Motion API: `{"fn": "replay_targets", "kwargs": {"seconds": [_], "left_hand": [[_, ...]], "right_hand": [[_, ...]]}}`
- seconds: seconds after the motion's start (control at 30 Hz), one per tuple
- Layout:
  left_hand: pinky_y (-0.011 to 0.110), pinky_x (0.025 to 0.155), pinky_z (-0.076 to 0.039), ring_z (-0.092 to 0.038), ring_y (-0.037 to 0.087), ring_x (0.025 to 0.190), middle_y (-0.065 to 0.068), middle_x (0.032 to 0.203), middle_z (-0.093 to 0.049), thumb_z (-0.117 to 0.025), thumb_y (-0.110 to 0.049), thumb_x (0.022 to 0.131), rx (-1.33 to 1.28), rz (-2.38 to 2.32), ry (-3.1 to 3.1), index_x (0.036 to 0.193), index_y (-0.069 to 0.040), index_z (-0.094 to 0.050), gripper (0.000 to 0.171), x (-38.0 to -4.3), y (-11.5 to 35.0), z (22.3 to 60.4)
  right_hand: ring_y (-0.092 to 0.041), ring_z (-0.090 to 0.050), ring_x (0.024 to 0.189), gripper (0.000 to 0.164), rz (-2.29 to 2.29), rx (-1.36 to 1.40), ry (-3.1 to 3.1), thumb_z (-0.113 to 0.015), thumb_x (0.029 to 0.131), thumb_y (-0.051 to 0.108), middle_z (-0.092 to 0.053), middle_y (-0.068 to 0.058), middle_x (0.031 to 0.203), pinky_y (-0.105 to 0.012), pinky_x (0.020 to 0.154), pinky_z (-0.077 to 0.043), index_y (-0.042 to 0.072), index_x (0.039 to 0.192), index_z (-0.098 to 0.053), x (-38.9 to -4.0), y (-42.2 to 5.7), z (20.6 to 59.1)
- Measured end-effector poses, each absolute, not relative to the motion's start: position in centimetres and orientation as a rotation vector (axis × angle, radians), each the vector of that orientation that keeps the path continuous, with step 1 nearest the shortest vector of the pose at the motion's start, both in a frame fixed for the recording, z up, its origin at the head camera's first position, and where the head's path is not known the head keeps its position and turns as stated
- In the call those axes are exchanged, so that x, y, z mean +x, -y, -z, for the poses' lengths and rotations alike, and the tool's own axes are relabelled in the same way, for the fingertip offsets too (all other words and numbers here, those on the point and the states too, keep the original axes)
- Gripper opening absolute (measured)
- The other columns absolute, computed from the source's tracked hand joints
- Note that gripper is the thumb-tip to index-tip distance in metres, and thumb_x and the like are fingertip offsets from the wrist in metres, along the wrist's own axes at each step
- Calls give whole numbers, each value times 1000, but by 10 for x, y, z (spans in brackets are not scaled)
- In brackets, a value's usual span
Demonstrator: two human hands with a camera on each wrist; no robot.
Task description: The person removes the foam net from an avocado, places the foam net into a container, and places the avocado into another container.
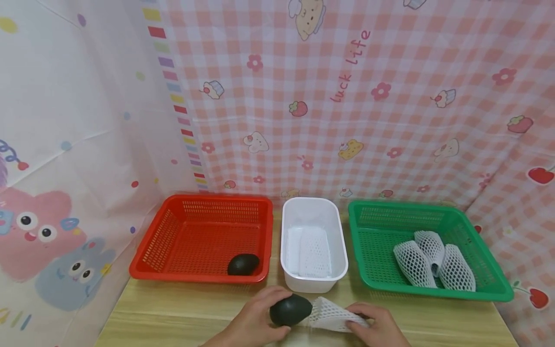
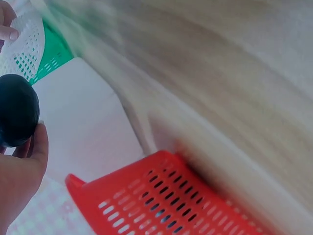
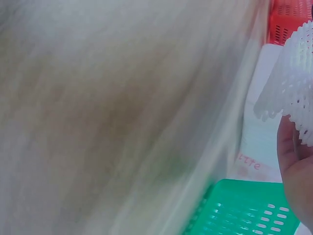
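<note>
My left hand [image 1: 258, 315] grips a dark green avocado [image 1: 290, 310], its narrower end pointing right. Close to that end is the mouth of a white foam net sleeve [image 1: 333, 315], which my right hand [image 1: 376, 324] pinches at its far end. Whether avocado and sleeve touch, I cannot tell. In the left wrist view the avocado [image 2: 18, 110] sits against my fingers, and the right wrist view has the foam net [image 3: 296, 78] flaring above my right hand [image 3: 296, 166].
A red basket [image 1: 200, 278] at left contains another avocado [image 1: 244, 264]. In the middle, a white bin [image 1: 314, 285] has foam net sleeves [image 1: 315, 255] in it. Several net-wrapped pieces [image 1: 414, 264] lie in the green basket [image 1: 433, 291] at right. A patterned cloth [image 1: 329, 120] hangs behind.
</note>
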State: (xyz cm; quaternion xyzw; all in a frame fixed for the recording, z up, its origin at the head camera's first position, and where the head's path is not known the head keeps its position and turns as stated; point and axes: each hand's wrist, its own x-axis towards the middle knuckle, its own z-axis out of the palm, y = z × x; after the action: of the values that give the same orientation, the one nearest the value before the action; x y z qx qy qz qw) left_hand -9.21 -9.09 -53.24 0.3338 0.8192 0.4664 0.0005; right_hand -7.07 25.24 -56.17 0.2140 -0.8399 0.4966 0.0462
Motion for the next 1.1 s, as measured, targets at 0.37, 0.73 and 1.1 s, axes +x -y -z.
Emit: {"fn": "replay_targets", "kwargs": {"seconds": [0.37, 0.73, 1.1], "left_hand": [[37, 97, -56, -62, 18, 117, 0, 135, -61, -94, -7, 73, 1057, -1544, -2682, 136, -18, -66, 70, -88, 104, 511], [38, 99, -55, -63, 20, 117, -1, 134, -62, -96, -3, 68, 1041, -1652, -2850, 134, -20, -67, 74, -98, 122, 499], [18, 98, -49, -66, 25, 109, 8, 127, -65, -98, 0, 62, 1031, -1725, -3029, 131, -12, -68, 76, -113, 146, 493]], "right_hand": [[-2, -65, 84, 25, -1446, 561, 2528, -87, 79, -2, -73, 11, 97, -25, 70, -56, 12, 99, -79, -63, -250, 533], [-4, -66, 84, 41, -1406, 656, 2380, -87, 73, -11, -74, 9, 96, -16, 75, -53, 19, 99, -78, -68, -250, 514], [-7, -68, 84, 39, -1401, 681, 2308, -87, 73, -13, -76, 4, 98, -18, 71, -54, 16, 99, -79, -83, -253, 494]]}}
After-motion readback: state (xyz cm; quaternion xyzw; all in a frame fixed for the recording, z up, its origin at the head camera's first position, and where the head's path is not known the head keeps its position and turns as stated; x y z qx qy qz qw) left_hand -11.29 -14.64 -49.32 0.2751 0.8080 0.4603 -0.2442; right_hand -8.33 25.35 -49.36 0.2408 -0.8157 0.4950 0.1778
